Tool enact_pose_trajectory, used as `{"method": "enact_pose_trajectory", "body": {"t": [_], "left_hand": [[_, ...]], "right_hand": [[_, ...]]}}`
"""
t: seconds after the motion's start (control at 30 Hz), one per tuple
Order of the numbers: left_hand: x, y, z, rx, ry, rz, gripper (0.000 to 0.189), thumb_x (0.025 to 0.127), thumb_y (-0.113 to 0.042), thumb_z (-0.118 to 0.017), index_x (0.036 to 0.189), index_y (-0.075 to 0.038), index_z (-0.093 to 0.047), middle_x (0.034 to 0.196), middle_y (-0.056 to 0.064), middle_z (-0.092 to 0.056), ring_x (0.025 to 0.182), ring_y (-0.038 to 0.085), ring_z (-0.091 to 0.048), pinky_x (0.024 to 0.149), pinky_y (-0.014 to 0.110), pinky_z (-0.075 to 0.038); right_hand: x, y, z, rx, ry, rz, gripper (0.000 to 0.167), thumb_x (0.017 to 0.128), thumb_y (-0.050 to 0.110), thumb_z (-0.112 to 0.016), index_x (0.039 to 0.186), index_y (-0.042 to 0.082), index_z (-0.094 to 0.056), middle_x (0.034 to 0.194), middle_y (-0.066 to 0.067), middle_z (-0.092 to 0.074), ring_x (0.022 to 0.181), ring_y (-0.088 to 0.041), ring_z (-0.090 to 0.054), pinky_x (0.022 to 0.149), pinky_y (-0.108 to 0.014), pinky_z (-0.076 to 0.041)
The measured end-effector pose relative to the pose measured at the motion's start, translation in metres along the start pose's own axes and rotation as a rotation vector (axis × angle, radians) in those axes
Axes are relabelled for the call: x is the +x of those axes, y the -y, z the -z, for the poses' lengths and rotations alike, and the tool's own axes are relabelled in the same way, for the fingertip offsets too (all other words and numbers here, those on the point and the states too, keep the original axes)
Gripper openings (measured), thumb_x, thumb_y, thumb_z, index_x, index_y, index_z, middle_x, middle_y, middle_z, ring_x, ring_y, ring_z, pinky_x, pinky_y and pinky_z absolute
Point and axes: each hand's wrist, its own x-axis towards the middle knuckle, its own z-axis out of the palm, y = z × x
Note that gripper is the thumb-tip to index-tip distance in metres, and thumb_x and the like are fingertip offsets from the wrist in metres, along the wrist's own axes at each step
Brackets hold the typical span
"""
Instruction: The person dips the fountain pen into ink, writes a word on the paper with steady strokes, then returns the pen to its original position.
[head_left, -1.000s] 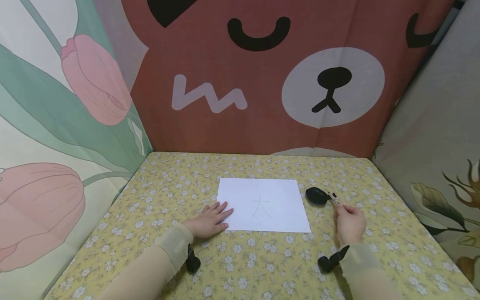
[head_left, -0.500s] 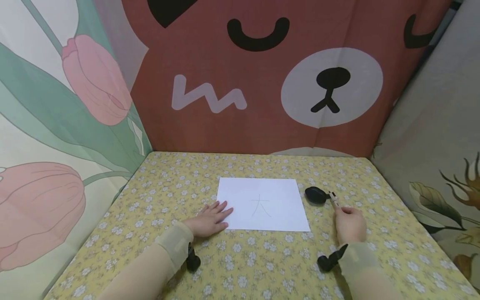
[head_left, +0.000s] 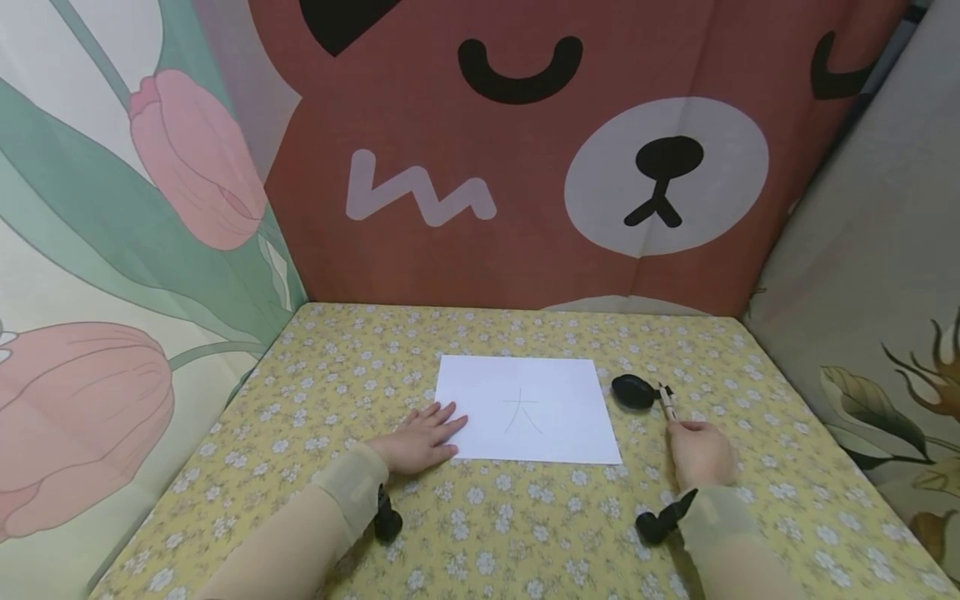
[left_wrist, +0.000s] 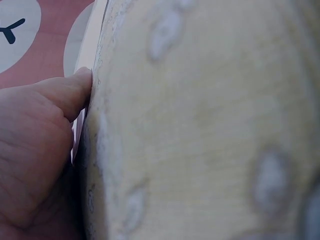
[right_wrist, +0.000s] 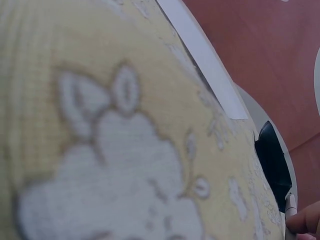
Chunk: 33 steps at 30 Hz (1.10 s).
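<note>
A white sheet of paper (head_left: 558,425) lies on the cloth, with a thin-lined character, 大, on it. My left hand (head_left: 415,440) rests at its lower left edge, fingers spread over the paper. In the left wrist view the thumb (left_wrist: 77,90) presses at the sheet's edge. My right hand (head_left: 702,454), to the right of the sheet, pinches a slim pale stick (head_left: 668,403) with a dark far end; its kind is too small to tell. That end is close beside a glossy black oval object (head_left: 632,392). In the right wrist view the thumb (right_wrist: 306,219) lies against the stick.
Yellow flowered cloth (head_left: 517,525) covers the table. A printed brown bear backdrop (head_left: 420,267) stands along the rear edge, with a tulip-print curtain (head_left: 67,275) on the left and a grey leaf-print one (head_left: 870,275) on the right. Both wrists wear black camera mounts.
The pale stick has swung a little and now points more straight away from me, as the right hand turned slightly. The left hand, paper and black object stay in place.
</note>
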Motion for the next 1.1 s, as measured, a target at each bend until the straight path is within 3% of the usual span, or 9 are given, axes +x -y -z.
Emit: {"method": "enact_pose_trajectory", "body": {"t": [0.9, 1.1], "left_hand": [[0.0015, 0.0019, -0.0015, 0.006, 0.004, 0.012, 0.059, 0.104, -0.047, -0.033, 0.156, -0.027, -0.015, 0.162, 0.002, 0.000, 0.147, 0.028, 0.004, 0.116, 0.053, -0.002], [0.0007, -0.0001, -0.0002, -0.003, 0.002, 0.012, 0.059, 0.104, -0.046, -0.034, 0.156, -0.025, -0.017, 0.162, 0.004, -0.001, 0.147, 0.029, 0.003, 0.116, 0.054, -0.002]], "right_hand": [[0.0028, -0.0001, -0.0011, 0.013, 0.015, -0.007, 0.052, 0.094, 0.048, -0.051, 0.121, 0.006, -0.065, 0.122, -0.022, -0.059, 0.114, -0.046, -0.041, 0.095, -0.065, -0.022], [0.0014, 0.0002, 0.0020, 0.058, 0.043, -0.029, 0.066, 0.092, 0.059, -0.047, 0.128, 0.006, -0.061, 0.128, -0.023, -0.056, 0.118, -0.047, -0.040, 0.097, -0.066, -0.021]]}}
